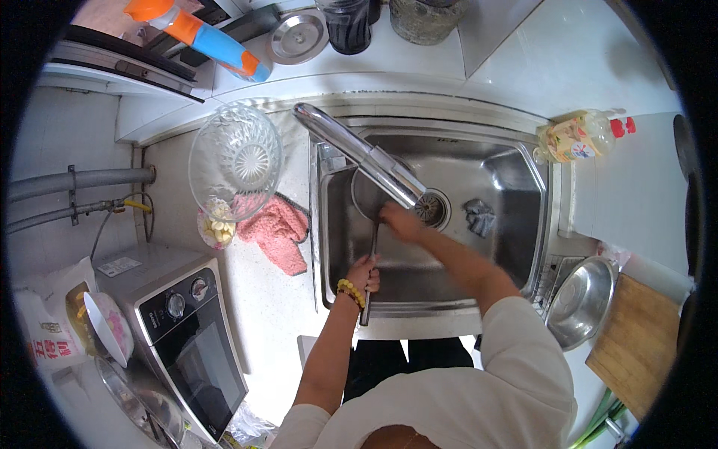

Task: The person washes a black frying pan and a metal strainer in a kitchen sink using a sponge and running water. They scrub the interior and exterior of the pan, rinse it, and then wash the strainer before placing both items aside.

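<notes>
My left hand (363,275), with a yellow bead bracelet at the wrist, grips the dark handle (373,241) of a long-handled round metal utensil (364,193). Its round head lies over the left part of the stainless steel sink (348,280), partly hidden behind the chrome faucet (364,151). My right hand (401,221) is at the top of the handle, close below the faucet's spout. Its fingers are curled and slightly blurred, so whether they hold anything is unclear. Right of the drain strainer (431,207) lies a crumpled grey cloth (479,218).
Left of the sink are a glass bowl (235,163), a pink cloth (277,233), a dish of peeled garlic cloves (217,230) and a microwave oven (190,342). On the right are a bottle (580,137), a metal basin (583,303) and a wooden cutting board (636,337).
</notes>
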A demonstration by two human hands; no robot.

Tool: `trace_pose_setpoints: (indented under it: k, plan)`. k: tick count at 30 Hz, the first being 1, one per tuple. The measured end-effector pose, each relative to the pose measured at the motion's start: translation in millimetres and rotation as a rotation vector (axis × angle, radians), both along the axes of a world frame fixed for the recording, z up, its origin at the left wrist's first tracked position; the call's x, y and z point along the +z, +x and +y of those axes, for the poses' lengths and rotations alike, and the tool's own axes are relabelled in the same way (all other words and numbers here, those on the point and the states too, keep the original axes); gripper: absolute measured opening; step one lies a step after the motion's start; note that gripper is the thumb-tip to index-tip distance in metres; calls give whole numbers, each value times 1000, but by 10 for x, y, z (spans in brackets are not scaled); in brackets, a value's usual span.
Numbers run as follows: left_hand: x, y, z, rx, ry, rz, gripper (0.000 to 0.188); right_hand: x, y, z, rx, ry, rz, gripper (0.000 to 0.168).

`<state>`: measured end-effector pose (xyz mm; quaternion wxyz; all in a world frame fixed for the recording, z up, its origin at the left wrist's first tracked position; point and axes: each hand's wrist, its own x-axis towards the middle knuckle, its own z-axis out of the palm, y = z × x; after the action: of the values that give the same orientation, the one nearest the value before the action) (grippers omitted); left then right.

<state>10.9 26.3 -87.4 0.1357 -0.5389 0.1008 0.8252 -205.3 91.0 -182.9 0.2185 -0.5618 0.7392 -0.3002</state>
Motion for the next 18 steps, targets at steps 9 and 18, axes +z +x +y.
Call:
trace_pose_setpoints:
  k: [9,18]
  plan:
    - [-15,-2,0,11,12,18,10,149,397,-211,-111,-62,-164,16]
    - [37,-46,-23,-17,38,55,18,195,256,91,-138,198,14,23]
